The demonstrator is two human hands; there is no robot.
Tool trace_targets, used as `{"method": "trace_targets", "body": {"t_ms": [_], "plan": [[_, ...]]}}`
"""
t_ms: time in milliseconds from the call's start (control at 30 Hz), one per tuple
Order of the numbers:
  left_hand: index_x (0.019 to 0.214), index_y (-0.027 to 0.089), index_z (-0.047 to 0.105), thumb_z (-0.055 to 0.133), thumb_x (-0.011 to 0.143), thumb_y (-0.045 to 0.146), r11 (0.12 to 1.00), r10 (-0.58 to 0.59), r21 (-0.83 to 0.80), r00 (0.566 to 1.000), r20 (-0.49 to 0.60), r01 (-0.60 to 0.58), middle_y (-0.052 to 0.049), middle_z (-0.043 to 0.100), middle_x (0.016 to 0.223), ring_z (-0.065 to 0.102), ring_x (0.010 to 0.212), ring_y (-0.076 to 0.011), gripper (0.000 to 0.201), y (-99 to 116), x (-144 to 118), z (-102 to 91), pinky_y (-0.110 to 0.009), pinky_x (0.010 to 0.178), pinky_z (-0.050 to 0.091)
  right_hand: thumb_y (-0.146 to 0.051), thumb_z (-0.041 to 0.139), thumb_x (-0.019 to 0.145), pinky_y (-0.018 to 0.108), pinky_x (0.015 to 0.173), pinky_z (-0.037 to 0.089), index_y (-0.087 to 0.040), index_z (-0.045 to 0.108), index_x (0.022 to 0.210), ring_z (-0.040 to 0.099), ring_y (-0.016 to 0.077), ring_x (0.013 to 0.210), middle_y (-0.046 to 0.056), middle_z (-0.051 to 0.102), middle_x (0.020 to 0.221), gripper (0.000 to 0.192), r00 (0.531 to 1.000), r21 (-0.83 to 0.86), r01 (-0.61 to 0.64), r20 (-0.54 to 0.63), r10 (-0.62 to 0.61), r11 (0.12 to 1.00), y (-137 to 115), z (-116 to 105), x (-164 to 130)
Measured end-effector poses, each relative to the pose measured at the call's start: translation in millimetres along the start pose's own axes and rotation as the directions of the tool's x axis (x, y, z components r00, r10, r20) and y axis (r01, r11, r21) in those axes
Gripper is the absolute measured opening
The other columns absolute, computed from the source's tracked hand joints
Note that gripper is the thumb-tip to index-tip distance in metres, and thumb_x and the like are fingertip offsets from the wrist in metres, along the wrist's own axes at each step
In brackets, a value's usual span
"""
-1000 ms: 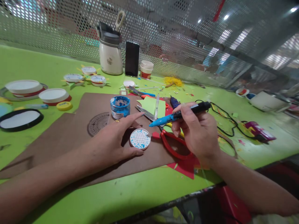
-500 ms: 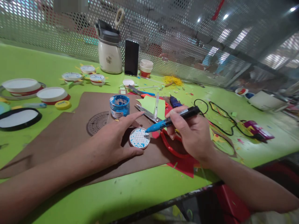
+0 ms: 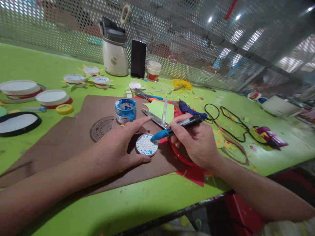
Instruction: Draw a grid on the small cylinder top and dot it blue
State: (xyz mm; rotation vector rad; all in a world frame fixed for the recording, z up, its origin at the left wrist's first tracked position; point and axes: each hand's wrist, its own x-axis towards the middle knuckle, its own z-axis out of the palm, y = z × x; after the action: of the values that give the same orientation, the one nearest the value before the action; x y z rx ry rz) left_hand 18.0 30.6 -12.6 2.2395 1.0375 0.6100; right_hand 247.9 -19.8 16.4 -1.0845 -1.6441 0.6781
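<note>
Head view, near to far. Left hand [image 3: 118,144] lies on the brown card sheet [image 3: 73,144], thumb and forefinger spread apart and cupped around the small round lid [image 3: 147,145]; the thumb touches the lid's near edge. The lid is white, marked with a grid and blue paint patches, and sits flat on the sheet. Right hand [image 3: 197,141] is clamped on a black paint pen [image 3: 176,126] with a blue-coated front end; the tip touches the lid's upper right edge. Red-handled scissors [image 3: 178,154] lie under the right hand. Behind the lid stands an open blue paint jar [image 3: 125,110], near a green paper piece [image 3: 159,109]. Farther back on the green worktop [image 3: 36,65] stand a cream jug [image 3: 115,54] and a dark phone [image 3: 138,59], just beside each other.
</note>
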Motion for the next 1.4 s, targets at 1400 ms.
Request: {"method": "trace_targets", "body": {"t_ms": [1400], "plan": [[0.161,0.021,0.048,0.079,0.075,0.050,1.000,-0.017,0.010,1.000,0.018,0.017,-0.011,0.078,0.131,0.072,0.117,-0.0385,0.096,5.4,1.2,-2.5,-0.046,0.095,0.054,-0.050,0.068,0.105,0.027,0.053,0.050,-0.024,0.068,0.094,0.059,0.0133,0.054,-0.004,0.066,0.065,0.028,0.997,-0.032,-0.026,-0.073,0.023,0.999,8.1,-3.9,-4.8]]}}
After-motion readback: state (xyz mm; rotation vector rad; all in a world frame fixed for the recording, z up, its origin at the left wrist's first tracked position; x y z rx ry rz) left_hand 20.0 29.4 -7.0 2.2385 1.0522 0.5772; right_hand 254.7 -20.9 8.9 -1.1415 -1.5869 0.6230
